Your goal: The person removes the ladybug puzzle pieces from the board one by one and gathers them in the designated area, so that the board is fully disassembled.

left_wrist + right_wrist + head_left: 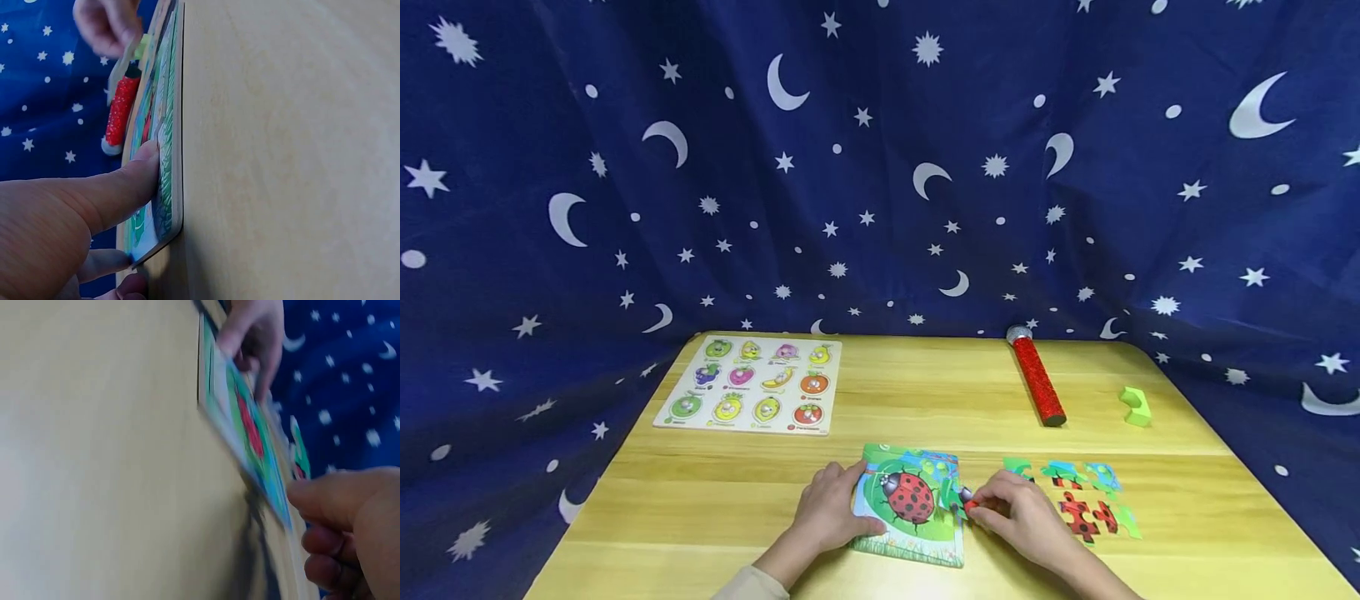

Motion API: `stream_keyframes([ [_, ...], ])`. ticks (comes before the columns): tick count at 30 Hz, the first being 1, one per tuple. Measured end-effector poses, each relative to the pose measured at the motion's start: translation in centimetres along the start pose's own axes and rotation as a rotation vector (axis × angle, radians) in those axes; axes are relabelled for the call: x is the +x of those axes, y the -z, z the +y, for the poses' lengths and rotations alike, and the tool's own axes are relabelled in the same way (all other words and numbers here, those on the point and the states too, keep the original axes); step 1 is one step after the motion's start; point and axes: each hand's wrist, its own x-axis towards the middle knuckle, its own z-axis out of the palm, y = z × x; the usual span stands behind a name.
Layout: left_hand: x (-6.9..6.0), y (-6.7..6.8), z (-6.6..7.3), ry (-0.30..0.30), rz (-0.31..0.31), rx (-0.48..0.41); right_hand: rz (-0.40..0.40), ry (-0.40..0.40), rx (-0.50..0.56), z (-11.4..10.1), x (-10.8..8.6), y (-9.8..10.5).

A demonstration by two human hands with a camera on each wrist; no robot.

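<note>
A ladybug puzzle board (901,545) lies near the table's front edge. My left hand (830,514) grips its left side, the thumb on the printed face, as the left wrist view also shows. Just off the board's right edge, my right hand (1026,518) pinches a puzzle piece (967,500) with green and red parts, tilted up. In the right wrist view that piece (299,450) stands between thumb and fingers beside the board (234,434). Several loose pieces lie to the right, among them a red spotted one (1078,517) and a blue-green one (1102,477).
A fruit puzzle board (752,383) lies at the back left of the table (715,475). Behind the loose pieces are a red glittery microphone (1037,379) and a light green block (1137,407). A dark blue curtain (880,167) with moons and stars hangs behind.
</note>
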Motion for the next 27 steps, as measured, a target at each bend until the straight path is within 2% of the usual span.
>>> stream_keyframes([
  [3, 0.0, 0.2, -0.1, -0.007, 0.000, -0.005, 0.025, 0.012, -0.052, 1.2, -1.8, 1.8],
  [6, 0.1, 0.2, -0.2, -0.006, -0.005, -0.005, 0.038, -0.014, -0.080, 2.2, -3.2, 3.3],
  [11, 0.1, 0.1, -0.3, 0.003, -0.011, -0.002, 0.065, -0.014, -0.117, 3.5, -4.5, 4.9],
  [15, 0.1, 0.1, -0.3, -0.006, -0.008, 0.001, 0.111, 0.027, -0.218, 4.3, -5.1, 5.4],
  [19, 0.0, 0.1, -0.3, -0.019, -0.003, 0.009, 0.119, 0.062, -0.310, 4.9, -5.3, 5.4],
  [22, 0.0, 0.0, -0.2, -0.020, -0.004, 0.005, 0.100, 0.089, -0.338, 5.2, -5.3, 5.5],
  [27, 0.1, -0.1, -0.2, -0.021, -0.003, 0.003, 0.091, 0.088, -0.380, 5.4, -5.3, 5.5],
])
